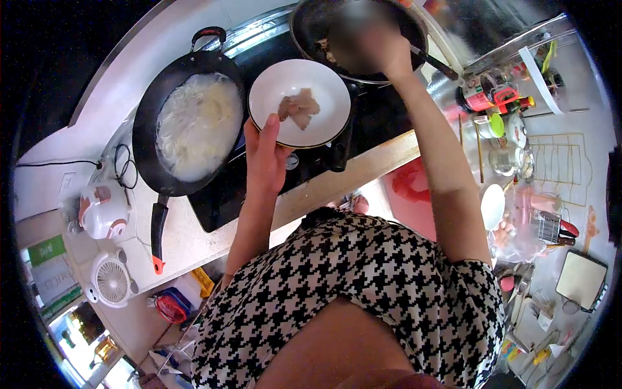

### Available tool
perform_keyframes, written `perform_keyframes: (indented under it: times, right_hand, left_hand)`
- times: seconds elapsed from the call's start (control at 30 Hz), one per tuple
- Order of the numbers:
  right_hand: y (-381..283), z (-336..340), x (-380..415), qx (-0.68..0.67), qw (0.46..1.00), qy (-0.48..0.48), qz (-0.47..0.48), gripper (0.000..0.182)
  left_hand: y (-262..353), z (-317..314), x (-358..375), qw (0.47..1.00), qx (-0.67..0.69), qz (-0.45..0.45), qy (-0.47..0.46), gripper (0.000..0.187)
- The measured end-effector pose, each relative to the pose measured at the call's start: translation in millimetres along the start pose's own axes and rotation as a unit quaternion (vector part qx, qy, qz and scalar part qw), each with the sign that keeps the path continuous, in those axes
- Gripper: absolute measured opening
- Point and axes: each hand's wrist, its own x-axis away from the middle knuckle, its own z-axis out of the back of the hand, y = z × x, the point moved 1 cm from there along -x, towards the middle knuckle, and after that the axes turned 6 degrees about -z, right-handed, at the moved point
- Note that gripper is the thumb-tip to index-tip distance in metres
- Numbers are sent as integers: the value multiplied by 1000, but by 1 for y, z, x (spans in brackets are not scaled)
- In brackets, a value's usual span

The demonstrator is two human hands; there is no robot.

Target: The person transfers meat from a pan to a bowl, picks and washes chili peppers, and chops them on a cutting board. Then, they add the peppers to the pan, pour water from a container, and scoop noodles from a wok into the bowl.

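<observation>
My left hand [264, 155] grips the near rim of a white bowl [269, 84], thumb inside and fingers beneath. A few slices of brownish meat [300, 108] lie in the bowl, which is tilted a little. My right hand [391, 55] is over a dark pan [311, 23] at the top; its fingers are blurred, so what they hold, if anything, cannot be made out. Some brown pieces [325, 50] show in that pan. To the left of the bowl, a black wok [148, 139] holds pale noodles in cloudy liquid [197, 126].
Both pans sit on a black stovetop [217, 211]. The wok's handle [159, 233] juts toward the counter's front edge. A white rice cooker [103, 211] and a small fan [111, 280] stand left. Bottles, jars and a wire rack [557, 165] are at the right.
</observation>
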Motion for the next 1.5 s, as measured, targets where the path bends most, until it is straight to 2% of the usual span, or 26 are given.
perform_keyframes:
  times: [0.17,0.23,0.3,0.33,0.43,0.53,0.63,0.7,0.8,0.9,0.93,1.03,1.1,1.13,1.2,1.27,1.3,1.37,1.47,1.5]
  right_hand:
    - [29,19,4,-37,991,24,-128,18]
    - [33,26,-1,-152,964,44,-213,15]
    - [22,41,-7,-215,948,50,-230,15]
    - [0,51,-7,-365,895,43,-251,14]
    - [-47,67,-5,-442,850,55,-281,15]
    - [-91,64,1,-475,834,5,-283,17]
    - [-109,71,4,-418,861,-76,-280,19]
    - [-102,92,-3,-358,896,-28,-260,22]
    - [-79,118,-10,-366,895,89,-237,21]
    - [-59,125,3,-462,850,47,-248,22]
    - [-60,129,10,-484,838,22,-250,21]
    - [-81,135,34,-596,732,95,-315,25]
    - [-78,132,58,-561,745,57,-356,29]
    - [-87,135,67,-533,775,-6,-338,31]
    - [-76,148,81,-592,725,-8,-351,32]
    - [-54,164,96,-646,660,22,-383,33]
    - [-37,171,101,-657,639,40,-397,32]
    - [-5,181,107,-658,638,17,-399,32]
    - [28,200,118,-652,645,15,-399,34]
    - [35,204,118,-650,651,7,-392,34]
  left_hand:
    - [-4,7,-4,999,-36,-7,-8,53]
    - [-1,10,-5,1000,-29,-6,2,53]
    - [4,15,-8,999,-31,-4,12,53]
    - [6,19,-11,999,-36,-3,18,52]
    - [12,39,-19,999,-48,4,22,54]
    - [13,59,-26,999,-38,6,18,56]
    - [10,60,-30,999,-33,20,9,53]
    - [9,50,-25,999,-35,19,15,51]
    - [16,23,-10,996,-89,8,-8,49]
    - [12,-3,-6,999,-9,34,-11,47]
    - [13,-11,-4,998,-23,49,-26,48]
    - [23,-24,7,995,-72,56,-48,51]
    - [31,-24,13,993,-57,73,-68,54]
    - [29,-24,15,993,-51,78,-78,55]
    - [21,-32,17,986,-72,93,-116,58]
    - [2,-40,19,969,-186,111,-121,59]
    - [-16,-54,21,977,-114,135,-117,59]
    - [-54,-78,26,976,5,184,-120,58]
    - [-100,-99,30,955,-121,212,-166,59]
    - [-112,-102,31,954,-107,223,-168,58]
